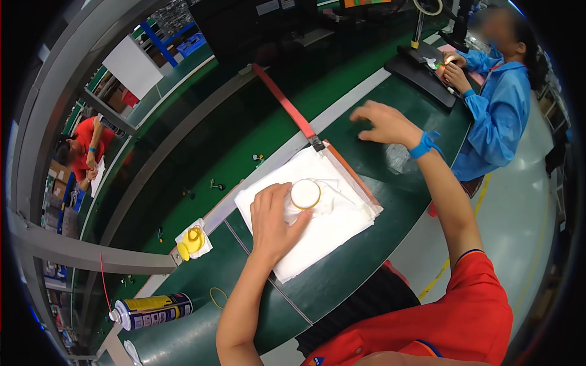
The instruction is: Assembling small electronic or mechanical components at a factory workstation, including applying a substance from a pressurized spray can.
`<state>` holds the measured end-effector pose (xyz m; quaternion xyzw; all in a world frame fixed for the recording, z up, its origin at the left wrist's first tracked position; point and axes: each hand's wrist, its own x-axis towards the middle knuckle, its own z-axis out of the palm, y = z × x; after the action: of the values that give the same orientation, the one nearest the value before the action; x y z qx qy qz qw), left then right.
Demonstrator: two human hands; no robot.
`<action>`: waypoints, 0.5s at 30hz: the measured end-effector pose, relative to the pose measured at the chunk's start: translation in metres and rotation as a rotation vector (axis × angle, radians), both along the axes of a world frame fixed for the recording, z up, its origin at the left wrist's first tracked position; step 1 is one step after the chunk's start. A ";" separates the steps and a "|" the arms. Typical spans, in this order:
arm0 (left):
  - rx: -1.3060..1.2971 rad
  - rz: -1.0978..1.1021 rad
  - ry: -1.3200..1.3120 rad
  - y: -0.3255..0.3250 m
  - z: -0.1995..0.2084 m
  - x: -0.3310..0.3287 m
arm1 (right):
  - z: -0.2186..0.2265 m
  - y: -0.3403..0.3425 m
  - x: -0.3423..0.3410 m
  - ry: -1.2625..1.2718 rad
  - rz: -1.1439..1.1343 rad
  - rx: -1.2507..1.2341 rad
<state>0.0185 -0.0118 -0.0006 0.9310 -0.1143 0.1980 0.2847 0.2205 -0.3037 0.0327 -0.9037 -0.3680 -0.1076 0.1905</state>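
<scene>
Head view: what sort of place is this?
Probably a factory assembly area: a green workbench, a spray can lying on it, and a co-worker in a blue smock handling something small at a neighbouring spot.

Our left hand (pixel 268 222) grips round white-topped container (pixel 305 194) over white wipes (pixel 323 244). Our right hand (pixel 387 124), wearing blue wrist strap (pixel 425 144), hovers, fingers loosely spread, above green bench (pixel 390 201). Aerosol can (pixel 155 311) at our left.

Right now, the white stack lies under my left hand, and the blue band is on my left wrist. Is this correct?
Not fully: the head view shows the blue band on your right wrist, not the left. The white stack does lie under your left hand.
</scene>
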 end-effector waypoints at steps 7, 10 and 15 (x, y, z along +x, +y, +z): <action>0.022 0.018 0.007 0.004 -0.005 -0.002 | -0.026 0.005 -0.011 0.543 -0.029 0.409; 0.023 0.025 0.013 0.006 -0.007 -0.002 | -0.016 0.041 -0.048 0.948 0.095 0.800; 0.012 -0.013 -0.006 0.004 -0.004 0.000 | -0.008 0.086 -0.096 0.730 0.298 0.807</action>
<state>0.0187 -0.0075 -0.0043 0.9314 -0.1224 0.1980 0.2798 0.1243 -0.2174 0.0246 -0.6760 -0.3318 0.1079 0.6491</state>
